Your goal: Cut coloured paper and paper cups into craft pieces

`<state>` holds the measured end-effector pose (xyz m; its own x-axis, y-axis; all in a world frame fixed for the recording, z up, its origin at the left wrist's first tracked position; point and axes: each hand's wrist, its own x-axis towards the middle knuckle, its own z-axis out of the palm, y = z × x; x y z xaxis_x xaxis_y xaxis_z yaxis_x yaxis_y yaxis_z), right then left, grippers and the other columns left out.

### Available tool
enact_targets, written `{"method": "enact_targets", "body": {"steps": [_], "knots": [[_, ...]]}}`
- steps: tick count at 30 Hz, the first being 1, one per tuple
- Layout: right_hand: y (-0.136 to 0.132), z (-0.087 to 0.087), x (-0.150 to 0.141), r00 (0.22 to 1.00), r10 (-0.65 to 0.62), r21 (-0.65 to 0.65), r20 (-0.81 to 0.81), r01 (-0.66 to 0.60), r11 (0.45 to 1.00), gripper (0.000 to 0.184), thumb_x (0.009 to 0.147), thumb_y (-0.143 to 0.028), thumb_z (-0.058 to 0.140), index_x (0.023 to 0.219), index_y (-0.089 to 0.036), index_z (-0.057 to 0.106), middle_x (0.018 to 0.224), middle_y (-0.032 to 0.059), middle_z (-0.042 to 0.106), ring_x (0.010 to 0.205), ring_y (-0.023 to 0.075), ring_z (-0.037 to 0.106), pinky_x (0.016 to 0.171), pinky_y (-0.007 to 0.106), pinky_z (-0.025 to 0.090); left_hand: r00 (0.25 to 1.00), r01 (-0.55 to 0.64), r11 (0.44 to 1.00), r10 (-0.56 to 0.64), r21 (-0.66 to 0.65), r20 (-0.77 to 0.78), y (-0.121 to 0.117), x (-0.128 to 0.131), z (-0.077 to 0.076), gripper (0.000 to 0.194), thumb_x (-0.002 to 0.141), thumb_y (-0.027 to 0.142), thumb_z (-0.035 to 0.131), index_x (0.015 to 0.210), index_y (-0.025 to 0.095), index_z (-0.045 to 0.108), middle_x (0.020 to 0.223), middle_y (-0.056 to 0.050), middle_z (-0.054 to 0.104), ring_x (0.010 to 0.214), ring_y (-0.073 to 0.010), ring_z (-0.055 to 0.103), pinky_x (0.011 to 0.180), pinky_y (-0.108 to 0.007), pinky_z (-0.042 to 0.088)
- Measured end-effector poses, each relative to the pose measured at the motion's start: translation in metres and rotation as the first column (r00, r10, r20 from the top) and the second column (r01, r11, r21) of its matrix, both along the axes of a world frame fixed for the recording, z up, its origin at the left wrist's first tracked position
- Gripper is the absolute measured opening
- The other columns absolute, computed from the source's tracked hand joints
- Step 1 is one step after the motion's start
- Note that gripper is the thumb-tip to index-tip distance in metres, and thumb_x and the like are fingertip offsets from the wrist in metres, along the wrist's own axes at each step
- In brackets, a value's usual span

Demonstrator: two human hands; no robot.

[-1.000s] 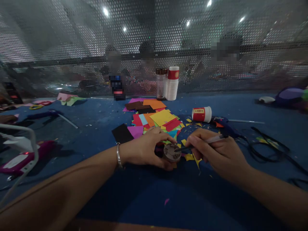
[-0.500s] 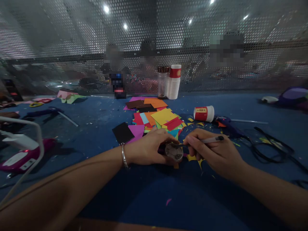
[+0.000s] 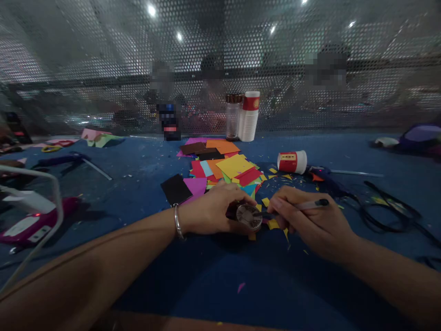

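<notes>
Near the middle of the table, my left hand (image 3: 220,209) curls around a round cup-like piece (image 3: 248,218). Its pale round end is turned towards me and bears dark lines that spread out from the centre. The piece's sides are mostly hidden by my fingers. My right hand (image 3: 306,214) pinches a pen (image 3: 312,204) with a clear barrel and a black end. The pen's tip meets the right part of the pale face. Yellow paper scraps (image 3: 274,224) lie on the table between and beneath the hands.
Coloured paper sheets (image 3: 236,166) and a black square (image 3: 177,189) lie beyond my hands. A paper cup (image 3: 292,162) rests on its side by a glue gun (image 3: 322,174). Stacked cups (image 3: 248,120) and a glass jar (image 3: 233,120) stand behind. A pink power strip (image 3: 37,225) lies left.
My right hand and the pen have shifted slightly right, and the tip is lower on the round face. More dark lines show there. My left hand stays in nearly the same place.
</notes>
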<state>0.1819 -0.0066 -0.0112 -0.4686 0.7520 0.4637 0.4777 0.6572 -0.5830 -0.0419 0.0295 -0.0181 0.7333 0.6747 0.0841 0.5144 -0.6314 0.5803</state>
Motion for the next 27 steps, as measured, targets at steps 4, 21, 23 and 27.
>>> {"method": "enact_targets", "body": {"steps": [4, 21, 23, 27], "knots": [[-0.001, -0.0032, 0.0001, 0.999, 0.028, -0.023, -0.025, -0.029, 0.999, 0.032, 0.1, -0.022, 0.043, 0.072, -0.019, 0.058, 0.057, -0.0034, 0.054, 0.048, 0.0074, 0.048, 0.047, 0.02, 0.037, 1.0, 0.01, 1.0, -0.01, 0.005, 0.002, 0.0008, -0.0005, 0.0002, 0.046, 0.076, 0.049, 0.076, 0.115, 0.028, 0.066, 0.115, -0.004, 0.065, 0.107, -0.0243, 0.055, 0.094, -0.038, 0.038], [0.0021, -0.005, -0.0071, 0.994, 0.1, -0.058, -0.038, -0.102, 0.993, 0.03, 0.099, -0.021, 0.045, 0.072, -0.018, 0.058, 0.063, -0.0023, 0.059, 0.053, 0.0074, 0.053, 0.049, 0.018, 0.042, 0.999, 0.009, 1.0, -0.009, 0.007, 0.043, 0.0016, 0.0006, -0.0004, 0.044, 0.073, 0.049, 0.078, 0.108, 0.024, 0.066, 0.105, -0.003, 0.068, 0.097, -0.0222, 0.06, 0.09, -0.036, 0.041], [0.0023, -0.0038, -0.0068, 0.996, 0.086, -0.026, -0.014, -0.087, 0.996, 0.03, 0.099, -0.02, 0.045, 0.071, -0.018, 0.057, 0.062, -0.0026, 0.058, 0.052, 0.0073, 0.053, 0.049, 0.018, 0.042, 0.999, 0.006, 1.0, -0.006, 0.016, 0.038, 0.0017, 0.0004, -0.0007, 0.043, 0.073, 0.048, 0.079, 0.107, 0.024, 0.066, 0.106, -0.003, 0.068, 0.098, -0.0223, 0.059, 0.09, -0.036, 0.04], [0.0023, -0.0027, -0.0051, 0.997, 0.067, 0.035, 0.037, -0.068, 0.997, 0.031, 0.098, -0.019, 0.045, 0.069, -0.019, 0.056, 0.061, -0.0032, 0.058, 0.05, 0.0072, 0.052, 0.049, 0.019, 0.04, 1.0, -0.01, 1.0, 0.01, 0.002, 0.023, 0.0009, 0.0003, -0.0005, 0.047, 0.072, 0.048, 0.08, 0.11, 0.025, 0.067, 0.108, -0.003, 0.067, 0.102, -0.0229, 0.057, 0.088, -0.035, 0.04]]}}
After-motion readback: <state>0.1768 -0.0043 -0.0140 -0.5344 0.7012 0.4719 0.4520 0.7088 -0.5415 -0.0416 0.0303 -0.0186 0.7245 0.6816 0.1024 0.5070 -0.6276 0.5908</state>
